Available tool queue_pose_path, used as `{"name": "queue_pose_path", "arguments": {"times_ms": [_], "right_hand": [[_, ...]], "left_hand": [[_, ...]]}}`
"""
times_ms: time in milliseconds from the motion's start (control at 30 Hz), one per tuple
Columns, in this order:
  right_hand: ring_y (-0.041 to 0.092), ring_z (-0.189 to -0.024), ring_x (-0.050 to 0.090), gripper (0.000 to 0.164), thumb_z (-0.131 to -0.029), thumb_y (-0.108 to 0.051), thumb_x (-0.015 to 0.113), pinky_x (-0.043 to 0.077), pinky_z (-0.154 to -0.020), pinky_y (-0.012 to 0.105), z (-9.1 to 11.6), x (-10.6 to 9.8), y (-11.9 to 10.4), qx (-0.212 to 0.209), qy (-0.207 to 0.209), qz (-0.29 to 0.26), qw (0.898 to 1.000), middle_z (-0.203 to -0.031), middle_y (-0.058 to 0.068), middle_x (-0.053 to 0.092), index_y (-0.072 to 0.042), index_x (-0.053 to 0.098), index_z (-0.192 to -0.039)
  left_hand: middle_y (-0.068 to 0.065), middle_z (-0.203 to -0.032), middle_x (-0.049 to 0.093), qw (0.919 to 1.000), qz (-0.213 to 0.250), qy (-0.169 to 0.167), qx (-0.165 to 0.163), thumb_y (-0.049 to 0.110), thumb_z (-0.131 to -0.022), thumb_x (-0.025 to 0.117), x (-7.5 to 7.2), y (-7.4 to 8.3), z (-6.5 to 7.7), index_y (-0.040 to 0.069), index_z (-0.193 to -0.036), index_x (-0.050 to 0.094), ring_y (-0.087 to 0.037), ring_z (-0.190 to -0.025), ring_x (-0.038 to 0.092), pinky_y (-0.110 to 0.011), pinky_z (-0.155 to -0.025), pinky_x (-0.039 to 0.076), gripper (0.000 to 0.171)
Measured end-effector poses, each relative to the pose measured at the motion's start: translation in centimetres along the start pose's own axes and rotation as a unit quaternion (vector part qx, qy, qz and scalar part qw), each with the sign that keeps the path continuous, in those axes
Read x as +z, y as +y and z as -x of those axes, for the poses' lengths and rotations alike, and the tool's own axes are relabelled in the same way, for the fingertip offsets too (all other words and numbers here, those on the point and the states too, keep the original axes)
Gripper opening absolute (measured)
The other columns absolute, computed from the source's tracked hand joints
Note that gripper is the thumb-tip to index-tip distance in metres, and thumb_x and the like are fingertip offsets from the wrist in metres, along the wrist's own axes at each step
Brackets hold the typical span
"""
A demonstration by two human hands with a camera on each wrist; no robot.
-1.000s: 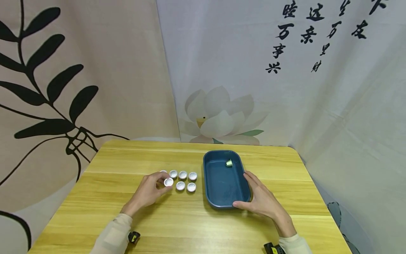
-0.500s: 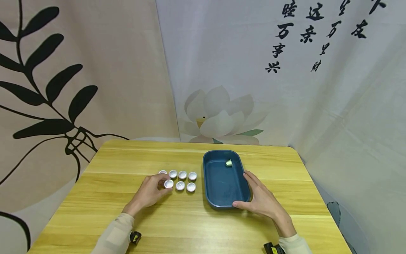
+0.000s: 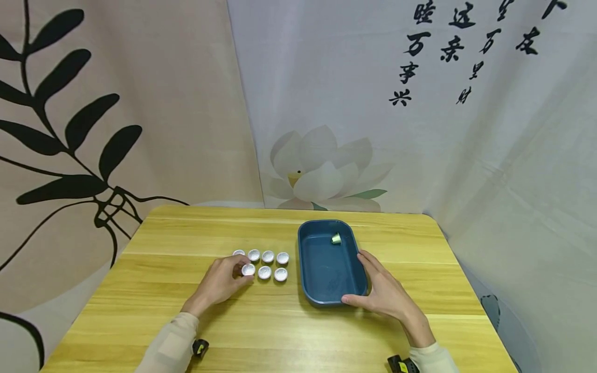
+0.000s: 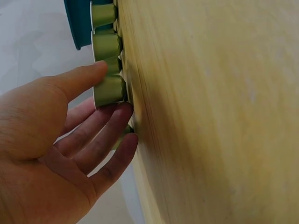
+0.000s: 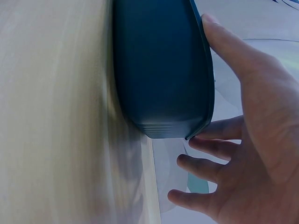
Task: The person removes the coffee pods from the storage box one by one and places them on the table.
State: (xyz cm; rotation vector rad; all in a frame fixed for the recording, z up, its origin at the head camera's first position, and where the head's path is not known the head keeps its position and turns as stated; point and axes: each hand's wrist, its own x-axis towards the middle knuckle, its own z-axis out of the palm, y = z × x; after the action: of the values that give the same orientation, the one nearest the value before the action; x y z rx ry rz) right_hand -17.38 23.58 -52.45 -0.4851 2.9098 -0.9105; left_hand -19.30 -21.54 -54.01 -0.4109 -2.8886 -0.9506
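Observation:
My left hand pinches a green coffee capsule with a pale lid, at the left end of the near row. In the left wrist view the thumb lies at the lid's edge and fingers curl round the far side. Beside it, other capsules stand lid up on the table in two short rows. My right hand rests against a dark blue rectangular tray, thumb on the near rim and fingertips along the right side. Its fingers are spread and fairly straight in the right wrist view.
One green capsule lies on its side inside the tray, towards the back. The wooden table runs back to a printed curtain with leaves, a lotus and black characters.
My left hand and its capsule have shifted slightly towards me, showing more of the capsule behind. The right hand and tray have stayed still.

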Motion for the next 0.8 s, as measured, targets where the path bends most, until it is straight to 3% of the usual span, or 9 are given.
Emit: {"name": "queue_pose_path", "arguments": {"times_ms": [533,800], "right_hand": [[0.051,-0.158,0.053,0.126,-0.083,-0.067,0.094,0.056,-0.118,0.072,-0.06,0.10,-0.11,0.002,-0.001,0.001,1.000,-0.184,0.021,0.033,-0.004,0.037,-0.175],[0.052,-0.158,0.053,0.126,-0.083,-0.067,0.094,0.056,-0.117,0.072,-0.01,0.11,-0.08,0.003,-0.002,0.001,1.000,-0.184,0.021,0.033,-0.004,0.036,-0.175]], "left_hand": [[-0.002,-0.102,0.083,1.0000,0.004,-0.008,-0.003,0.017,-0.096,0.092,0.05,-0.20,0.05,0.010,-0.121,0.080,-0.013,-0.093,0.077,-0.034,-0.085,0.064,0.029],[-0.004,-0.107,0.084,0.9996,0.024,-0.012,-0.005,0.018,-0.096,0.092,0.02,-0.17,0.30,0.009,-0.125,0.080,-0.015,-0.097,0.079,-0.046,-0.090,0.069,0.033]]}}
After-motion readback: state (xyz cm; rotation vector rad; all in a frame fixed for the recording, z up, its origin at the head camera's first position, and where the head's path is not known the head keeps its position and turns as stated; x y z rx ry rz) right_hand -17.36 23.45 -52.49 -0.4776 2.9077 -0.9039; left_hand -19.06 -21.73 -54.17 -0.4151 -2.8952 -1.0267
